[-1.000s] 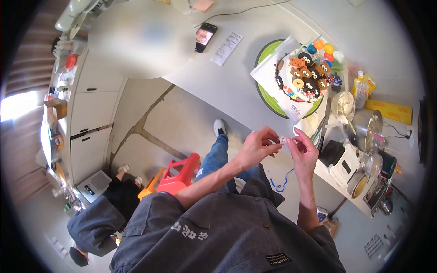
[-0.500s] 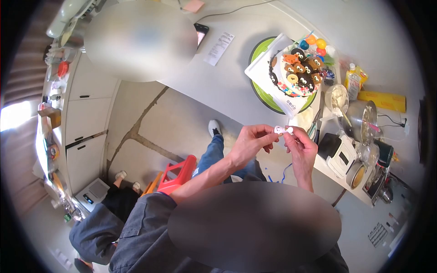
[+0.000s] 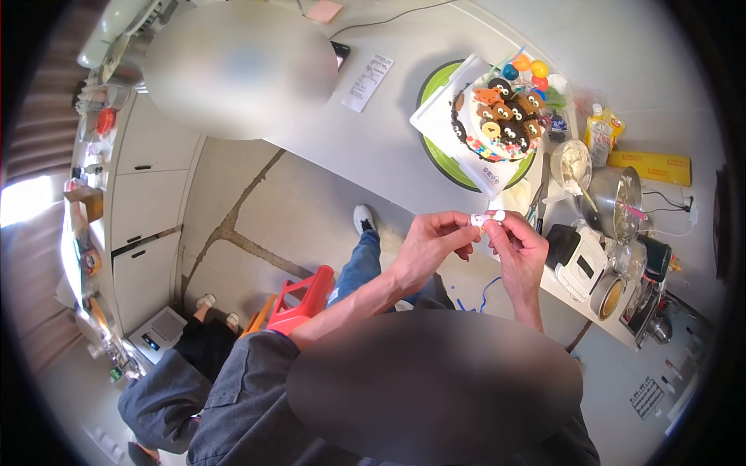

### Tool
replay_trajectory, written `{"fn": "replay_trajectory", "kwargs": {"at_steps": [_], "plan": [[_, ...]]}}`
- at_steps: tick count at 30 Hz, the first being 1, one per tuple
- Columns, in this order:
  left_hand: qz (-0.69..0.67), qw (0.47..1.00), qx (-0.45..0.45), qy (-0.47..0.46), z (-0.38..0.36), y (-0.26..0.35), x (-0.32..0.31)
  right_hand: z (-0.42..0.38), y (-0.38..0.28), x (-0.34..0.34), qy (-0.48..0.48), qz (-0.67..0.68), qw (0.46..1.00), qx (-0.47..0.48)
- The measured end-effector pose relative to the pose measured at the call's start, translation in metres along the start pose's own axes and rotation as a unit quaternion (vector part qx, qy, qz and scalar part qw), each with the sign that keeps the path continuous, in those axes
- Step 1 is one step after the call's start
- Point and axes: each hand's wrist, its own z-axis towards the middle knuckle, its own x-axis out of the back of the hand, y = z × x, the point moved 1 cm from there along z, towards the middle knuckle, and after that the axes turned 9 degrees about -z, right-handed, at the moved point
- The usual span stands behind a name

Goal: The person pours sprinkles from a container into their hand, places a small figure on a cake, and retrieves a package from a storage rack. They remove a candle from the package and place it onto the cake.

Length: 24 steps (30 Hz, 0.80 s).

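Observation:
My left hand is closed, thumb and fingers pinching a small white bottle with a pinkish print on its side. My right hand is closed at the other end of it, fingertips at its white cap. Both hands are held in front of the counter edge. Beyond them a white cake carries brown, black and orange faces with eyes, coloured balls and sprinkles. It sits on a white board over a green turntable.
Right of the cake stand a bowl of cream, a metal pot, a yellow box and a white scale-like device. A receipt lies on the counter. A red stool and another person are at left.
The cap end of the bottle has risen slightly, and my right hand has shifted a little right. The cake and counter appear slightly further left in view.

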Motion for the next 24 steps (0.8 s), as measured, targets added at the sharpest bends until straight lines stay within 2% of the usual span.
{"fn": "replay_trajectory", "kwargs": {"at_steps": [5, 10, 13, 16, 19, 24], "plan": [[-0.049, 0.998, 0.031, -0.014, 0.001, -0.006, -0.001, 0.000, 0.001, 0.006, -0.002, -0.005, 1.000, -0.004], [0.022, 1.000, 0.003, 0.022, 0.000, -0.008, -0.002, 0.004, 0.003, 0.019, 0.035, -0.007, 0.999, 0.033], [0.013, 0.999, -0.007, 0.040, 0.000, -0.009, 0.008, 0.015, -0.007, 0.035, 0.074, -0.028, 0.996, 0.049], [0.021, 0.998, 0.000, 0.055, -0.006, -0.004, 0.018, 0.038, -0.024, 0.056, 0.126, -0.129, 0.975, 0.128], [0.014, 0.996, 0.000, 0.083, -0.010, -0.004, 0.029, 0.065, -0.048, 0.072, 0.174, -0.203, 0.950, 0.159], [0.005, 0.993, -0.011, 0.114, -0.017, -0.007, 0.048, 0.101, -0.076, 0.081, 0.209, -0.261, 0.918, 0.215]]}}
